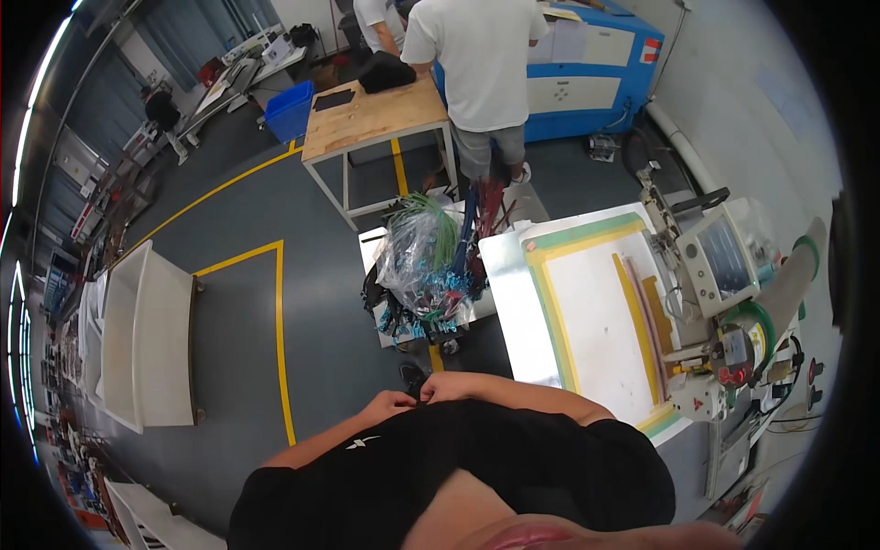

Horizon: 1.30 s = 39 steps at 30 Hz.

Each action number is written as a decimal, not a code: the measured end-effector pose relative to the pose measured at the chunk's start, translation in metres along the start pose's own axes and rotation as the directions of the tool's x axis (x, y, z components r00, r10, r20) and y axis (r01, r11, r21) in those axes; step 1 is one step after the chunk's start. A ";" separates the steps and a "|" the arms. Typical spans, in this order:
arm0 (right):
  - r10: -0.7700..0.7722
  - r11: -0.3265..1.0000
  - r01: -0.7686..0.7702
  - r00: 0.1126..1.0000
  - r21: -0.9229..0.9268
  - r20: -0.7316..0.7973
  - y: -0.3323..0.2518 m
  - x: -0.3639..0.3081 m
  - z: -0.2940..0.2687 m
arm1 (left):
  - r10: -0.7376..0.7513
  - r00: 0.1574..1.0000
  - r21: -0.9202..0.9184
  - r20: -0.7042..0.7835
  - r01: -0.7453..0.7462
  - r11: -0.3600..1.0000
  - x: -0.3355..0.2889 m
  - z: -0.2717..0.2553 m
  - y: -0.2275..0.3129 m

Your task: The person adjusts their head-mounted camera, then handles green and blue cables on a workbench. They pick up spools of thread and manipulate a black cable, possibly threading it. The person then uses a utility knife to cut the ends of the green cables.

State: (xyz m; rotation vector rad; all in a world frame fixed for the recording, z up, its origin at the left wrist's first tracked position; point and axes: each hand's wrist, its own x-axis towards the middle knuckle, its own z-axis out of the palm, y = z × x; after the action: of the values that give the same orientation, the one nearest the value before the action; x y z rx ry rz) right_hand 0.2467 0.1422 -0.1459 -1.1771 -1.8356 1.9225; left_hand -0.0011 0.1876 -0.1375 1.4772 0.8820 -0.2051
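Close together in front of my black shirt are my left hand (391, 402) and my right hand (444, 388). The fingers of both are curled in. A small dark bit shows between them, too small to name, and part of each hand is hidden by the shirt. Beyond them stands a low white table (371, 240), heaped with a clear plastic bag (403, 261), green cords (438, 229), and dark red and blue cords (486, 206) with light blue ends. Neither hand touches the heap.
To the right a machine with a screen (720, 257) stands over a white work board (587, 312) edged in green and yellow tape. A white wheeled tub (160, 339) is at left. Two people stand by a wooden table (367, 124) and a blue machine (587, 82).
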 end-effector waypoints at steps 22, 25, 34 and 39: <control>-0.083 0.993 0.092 0.990 -0.075 0.118 0.009 0.027 -0.003 | 0.096 0.990 0.202 0.104 -0.115 0.973 0.011 -0.016 -0.017; -0.147 0.970 0.163 0.984 -0.178 0.097 0.008 0.029 -0.001 | 0.230 0.964 0.322 0.131 -0.261 0.910 0.012 -0.024 -0.026; -0.295 0.845 0.275 0.955 -0.459 0.028 0.013 0.041 0.004 | 0.215 0.972 0.299 0.098 -0.235 0.925 -0.009 -0.023 -0.009; -0.278 0.876 0.244 0.960 -0.416 -0.021 0.004 0.029 0.004 | 0.036 0.998 0.251 0.060 -0.051 0.967 -0.025 -0.017 -0.001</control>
State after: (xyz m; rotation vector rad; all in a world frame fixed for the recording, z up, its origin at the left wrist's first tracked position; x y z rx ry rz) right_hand 0.2270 0.1576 -0.1610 -1.0255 -2.2899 1.3627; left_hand -0.0248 0.1935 -0.1203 1.7179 0.7995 -0.3343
